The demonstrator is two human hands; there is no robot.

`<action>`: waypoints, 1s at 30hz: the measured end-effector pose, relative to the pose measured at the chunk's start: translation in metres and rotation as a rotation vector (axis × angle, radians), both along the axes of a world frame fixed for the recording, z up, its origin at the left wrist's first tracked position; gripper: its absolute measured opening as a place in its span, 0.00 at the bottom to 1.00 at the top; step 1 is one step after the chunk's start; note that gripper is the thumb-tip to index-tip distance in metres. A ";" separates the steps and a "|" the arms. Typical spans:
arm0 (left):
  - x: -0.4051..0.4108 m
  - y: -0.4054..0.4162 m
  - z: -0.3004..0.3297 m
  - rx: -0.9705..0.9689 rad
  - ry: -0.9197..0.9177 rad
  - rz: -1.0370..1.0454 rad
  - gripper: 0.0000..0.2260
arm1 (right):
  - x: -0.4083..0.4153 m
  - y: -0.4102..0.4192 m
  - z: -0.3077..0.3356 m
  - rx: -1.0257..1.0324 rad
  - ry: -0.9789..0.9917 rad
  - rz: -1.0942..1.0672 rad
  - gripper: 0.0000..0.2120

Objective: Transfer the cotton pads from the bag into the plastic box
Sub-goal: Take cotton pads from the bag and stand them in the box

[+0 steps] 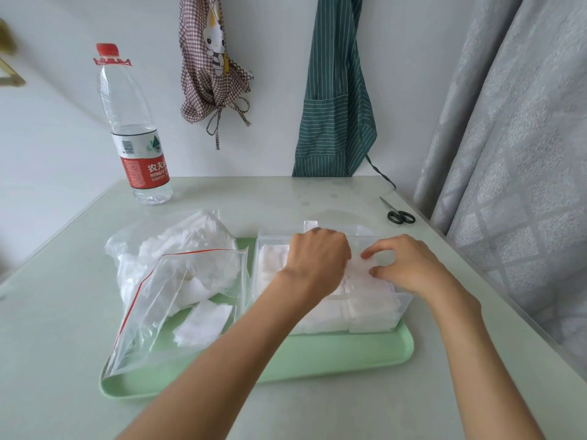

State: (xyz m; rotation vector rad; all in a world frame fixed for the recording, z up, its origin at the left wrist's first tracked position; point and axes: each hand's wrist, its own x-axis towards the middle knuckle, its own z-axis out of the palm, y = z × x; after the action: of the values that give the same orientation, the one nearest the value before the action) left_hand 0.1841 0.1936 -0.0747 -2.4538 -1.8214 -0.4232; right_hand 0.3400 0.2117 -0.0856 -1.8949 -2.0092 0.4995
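Settling a batch of pads w/ both hands over the plastic box (330,315), which sits on the right half of the green tray (317,357), prob. so box and supply stay close. Left hand (317,262): fingers curled down into the box; whether it grips pads can't be told. Right hand (409,268): thumb and forefinger pinch the cotton pads (365,271) at the box top, likely squaring the stack. Bag (178,281): on tray's left, mouth facing the person, many pads left inside. Desk (63,312) also carries water bottle (133,128) and scissors (401,216), both well apart.
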 end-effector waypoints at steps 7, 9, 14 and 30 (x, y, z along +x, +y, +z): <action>-0.122 -0.082 0.022 0.263 -0.338 0.221 0.08 | -0.051 -0.055 0.049 0.392 0.184 0.140 0.09; -0.168 -0.099 0.017 0.136 -0.288 0.284 0.08 | -0.084 -0.073 0.048 0.377 0.244 0.258 0.07; -0.215 -0.111 -0.013 -0.220 -0.311 0.240 0.16 | -0.150 -0.090 0.020 0.315 0.128 0.446 0.05; -0.185 -0.118 -0.050 -0.168 -0.203 0.295 0.56 | -0.199 -0.079 -0.009 0.316 -0.750 0.583 0.16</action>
State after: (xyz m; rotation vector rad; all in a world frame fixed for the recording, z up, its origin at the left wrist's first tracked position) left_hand -0.0010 0.0761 -0.1244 -2.2542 -2.3469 -0.5339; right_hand 0.1415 0.1330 -0.0943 -1.3831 -2.9058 -0.4741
